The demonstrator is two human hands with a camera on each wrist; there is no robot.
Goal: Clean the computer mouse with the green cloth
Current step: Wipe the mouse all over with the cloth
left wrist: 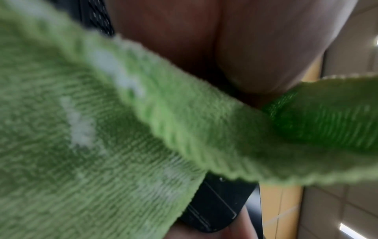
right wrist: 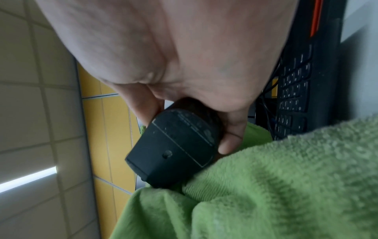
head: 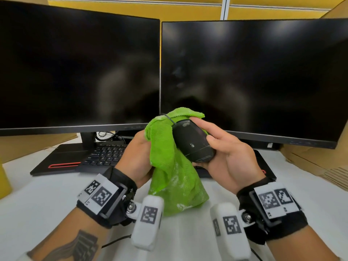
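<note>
My right hand (head: 228, 157) grips the computer mouse (head: 194, 142) above the desk (head: 37, 194), in front of the two dark monitors (head: 79, 68), thumb on one flank and fingers wrapped round the other. I hold it underside up so that the base faces me; the right wrist view shows dust specks along the base seams. My left hand (head: 136, 157) grips the green cloth (head: 165, 159), fingers curled into a bunched fold at the top, with the rest hanging free toward the desk. The cloth touches the mouse along its left side and wraps behind its front end, where the cable (head: 168, 119) exits. The lifted hold appears chosen to give the cloth access to every face. The keyboard (head: 105, 155) lies behind my hands.
</note>
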